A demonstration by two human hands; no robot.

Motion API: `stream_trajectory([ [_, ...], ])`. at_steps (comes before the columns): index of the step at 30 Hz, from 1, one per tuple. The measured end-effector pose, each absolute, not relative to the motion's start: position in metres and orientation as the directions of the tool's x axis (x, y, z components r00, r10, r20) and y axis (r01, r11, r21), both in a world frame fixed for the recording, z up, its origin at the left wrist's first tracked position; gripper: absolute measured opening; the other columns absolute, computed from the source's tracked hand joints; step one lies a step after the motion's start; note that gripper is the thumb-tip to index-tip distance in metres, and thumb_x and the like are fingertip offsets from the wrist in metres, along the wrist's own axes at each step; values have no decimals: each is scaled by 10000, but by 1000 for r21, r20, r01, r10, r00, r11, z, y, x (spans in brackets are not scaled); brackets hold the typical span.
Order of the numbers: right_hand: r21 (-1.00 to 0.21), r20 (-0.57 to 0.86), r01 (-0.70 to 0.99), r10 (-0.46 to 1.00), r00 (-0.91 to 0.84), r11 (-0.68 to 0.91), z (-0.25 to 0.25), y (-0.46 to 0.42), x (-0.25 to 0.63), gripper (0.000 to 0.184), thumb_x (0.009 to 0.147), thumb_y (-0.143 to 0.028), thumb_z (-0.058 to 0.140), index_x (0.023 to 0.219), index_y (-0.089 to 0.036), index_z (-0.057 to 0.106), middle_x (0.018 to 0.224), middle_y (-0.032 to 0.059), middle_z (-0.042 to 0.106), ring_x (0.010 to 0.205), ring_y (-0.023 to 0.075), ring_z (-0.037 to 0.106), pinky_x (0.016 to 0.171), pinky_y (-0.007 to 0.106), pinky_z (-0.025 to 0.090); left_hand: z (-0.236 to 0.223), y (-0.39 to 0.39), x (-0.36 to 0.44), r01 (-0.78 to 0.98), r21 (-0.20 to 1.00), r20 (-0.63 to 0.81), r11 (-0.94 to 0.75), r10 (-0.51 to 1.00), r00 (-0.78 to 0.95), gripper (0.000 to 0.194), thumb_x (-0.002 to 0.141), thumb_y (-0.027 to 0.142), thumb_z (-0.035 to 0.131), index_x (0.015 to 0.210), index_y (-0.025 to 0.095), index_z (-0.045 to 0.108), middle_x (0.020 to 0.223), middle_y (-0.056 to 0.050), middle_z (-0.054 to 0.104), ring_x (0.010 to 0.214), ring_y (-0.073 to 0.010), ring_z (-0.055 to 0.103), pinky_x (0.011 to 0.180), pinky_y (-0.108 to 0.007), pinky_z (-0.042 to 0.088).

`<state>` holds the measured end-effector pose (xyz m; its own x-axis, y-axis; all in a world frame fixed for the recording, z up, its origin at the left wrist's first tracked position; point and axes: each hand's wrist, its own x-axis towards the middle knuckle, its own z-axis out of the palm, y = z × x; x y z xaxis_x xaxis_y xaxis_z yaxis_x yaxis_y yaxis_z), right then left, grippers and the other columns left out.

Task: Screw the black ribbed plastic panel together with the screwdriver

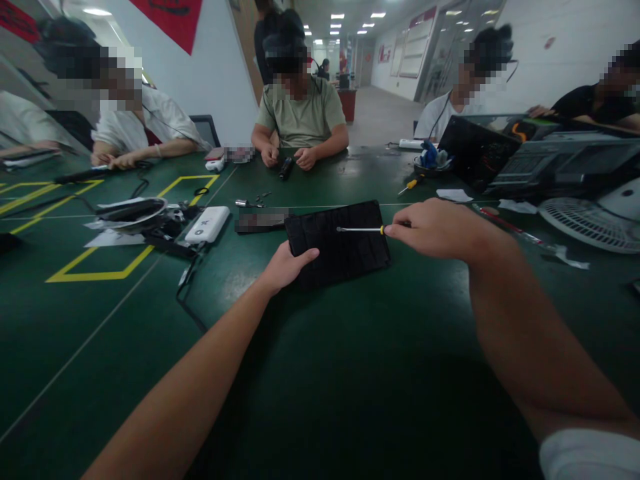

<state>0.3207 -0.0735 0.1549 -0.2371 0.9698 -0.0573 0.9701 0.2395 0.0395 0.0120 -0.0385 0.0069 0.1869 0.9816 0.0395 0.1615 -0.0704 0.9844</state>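
Note:
A flat black rectangular panel is tilted up over the green table, its face marked by ridges. My left hand grips its left edge, thumb on the face and the other fingers hidden behind. In my right hand is a screwdriver with a thin metal shaft and a yellow collar. The shaft points left across the panel's face; whether its tip touches the panel I cannot tell. Just behind the panel's left side lies a dark flat piece, partly blurred out.
A white power bank with a cable lies left, beside a heap of parts. Small metal parts lie beyond the panel. To the right are a yellow screwdriver, a fan grille and grey casings. Several people sit around the table.

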Motion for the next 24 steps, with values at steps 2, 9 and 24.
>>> stream_trajectory([
  [2, 40, -54, 969, 968, -243, 245, 154, -73, 321, 561, 1082, -565, 405, 1061, -222, 848, 1037, 153, 820, 921, 329, 718, 729, 428, 445, 7, -39, 12, 166, 984, 34, -66, 981, 189, 589, 813, 517, 929, 1270, 178, 777, 1375, -160, 832, 1340, -407, 755, 1215, -635, 552],
  [9, -5, -54, 971, 970, -239, 239, 152, -71, 321, 538, 1078, -566, 425, 1064, -235, 848, 1007, 138, 810, 894, 314, 706, 744, 423, 438, 8, -39, 12, 159, 986, 26, -55, 983, 182, 595, 810, 511, 940, 1272, 172, 783, 1377, -178, 826, 1331, -412, 758, 1188, -634, 566],
  [24, -26, 63, 961, 960, -273, 275, 149, -69, 326, 290, 928, -423, 688, 1129, -251, 807, 1007, 109, 802, 906, 310, 704, 725, 393, 421, 6, -37, 12, 179, 982, 30, -63, 983, 182, 524, 841, 453, 905, 1257, 162, 778, 1368, -173, 832, 1332, -402, 762, 1182, -620, 579],
])
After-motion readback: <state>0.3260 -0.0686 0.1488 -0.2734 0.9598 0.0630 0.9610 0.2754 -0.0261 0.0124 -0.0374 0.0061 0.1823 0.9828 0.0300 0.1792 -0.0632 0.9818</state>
